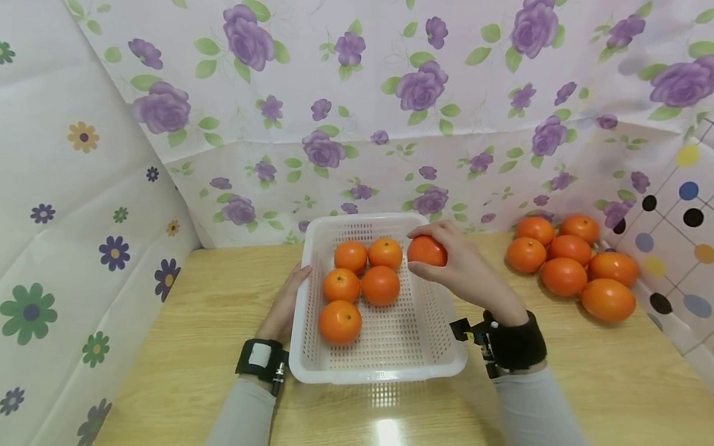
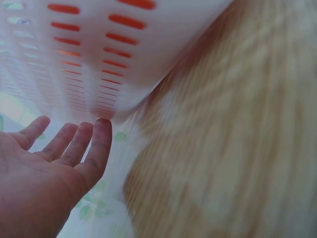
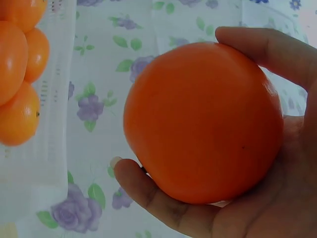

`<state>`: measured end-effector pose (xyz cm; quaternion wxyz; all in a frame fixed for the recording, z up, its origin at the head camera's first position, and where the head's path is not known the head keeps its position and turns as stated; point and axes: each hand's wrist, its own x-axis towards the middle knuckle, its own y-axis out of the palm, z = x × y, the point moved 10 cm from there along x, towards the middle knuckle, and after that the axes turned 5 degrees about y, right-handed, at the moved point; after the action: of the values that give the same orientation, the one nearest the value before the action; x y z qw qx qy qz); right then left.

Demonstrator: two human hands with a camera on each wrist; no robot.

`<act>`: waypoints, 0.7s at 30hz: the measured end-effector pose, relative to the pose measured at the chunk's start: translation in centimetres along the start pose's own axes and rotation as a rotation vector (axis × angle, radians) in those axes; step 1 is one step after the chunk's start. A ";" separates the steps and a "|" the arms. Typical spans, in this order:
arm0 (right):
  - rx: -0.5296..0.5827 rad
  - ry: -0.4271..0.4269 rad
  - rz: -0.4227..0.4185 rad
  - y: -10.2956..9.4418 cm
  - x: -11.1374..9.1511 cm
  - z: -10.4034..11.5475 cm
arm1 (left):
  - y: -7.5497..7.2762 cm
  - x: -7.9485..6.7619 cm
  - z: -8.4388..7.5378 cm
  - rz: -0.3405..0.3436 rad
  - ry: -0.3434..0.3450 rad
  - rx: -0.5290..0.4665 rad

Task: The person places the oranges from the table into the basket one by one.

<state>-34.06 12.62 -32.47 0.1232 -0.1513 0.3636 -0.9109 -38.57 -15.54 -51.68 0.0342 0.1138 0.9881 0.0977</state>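
My right hand (image 1: 458, 266) grips an orange (image 1: 427, 250) above the right side of a white plastic basket (image 1: 381, 375). In the right wrist view, the thumb and fingers curve around that smooth orange (image 3: 203, 124). At the basket's left side, my left hand (image 1: 284, 306) rests with its fingertips at the rim. The left wrist view has the left hand (image 2: 54, 173) with loosely extended fingers beside the slotted wall (image 2: 89, 59). Several oranges (image 1: 340, 322) sit inside the basket, towards its left and back.
To the right on the wooden table (image 1: 222, 376), several more oranges (image 1: 564, 277) lie in a group near the wall. Flower-patterned sheeting (image 1: 360, 118) rises behind the basket and along both sides of the table.
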 end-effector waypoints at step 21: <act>-0.039 -0.005 0.205 5.2 1.3 1.5 | -0.1 0.0 0.0 -0.013 -0.001 -0.002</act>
<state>-34.11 7.55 -34.80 0.2134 -0.1178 0.3946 -0.8859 -38.63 -15.63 -51.66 0.0356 0.1073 0.9887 0.0986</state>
